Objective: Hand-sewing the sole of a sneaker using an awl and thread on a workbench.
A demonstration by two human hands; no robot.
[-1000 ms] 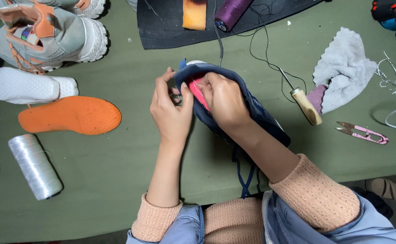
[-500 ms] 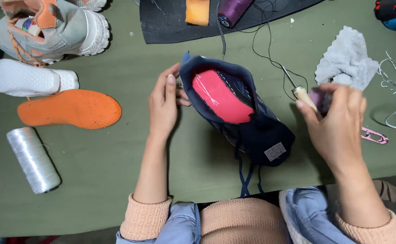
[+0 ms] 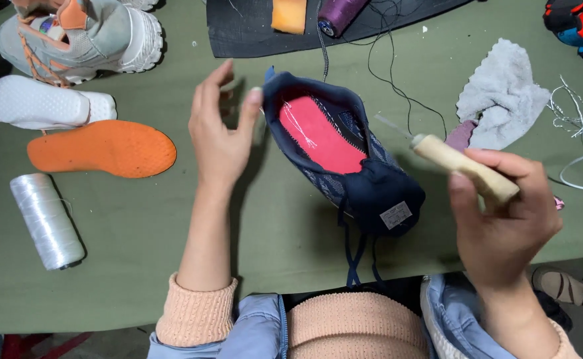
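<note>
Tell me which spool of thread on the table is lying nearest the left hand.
The white spool, lying on its side left of the left hand. The purple spool sits farther off on the black mat.

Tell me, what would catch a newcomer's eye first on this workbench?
Likely the navy shoe upper with its bright pink insole, lying mid-table between the two hands. The right hand grips a wooden-handled awl just right of it, and a vivid orange insole lies far left beside a white thread spool.

Small white rectangular label (image 3: 396, 215) on navy shoe's (image 3: 345, 143) tongue
</note>
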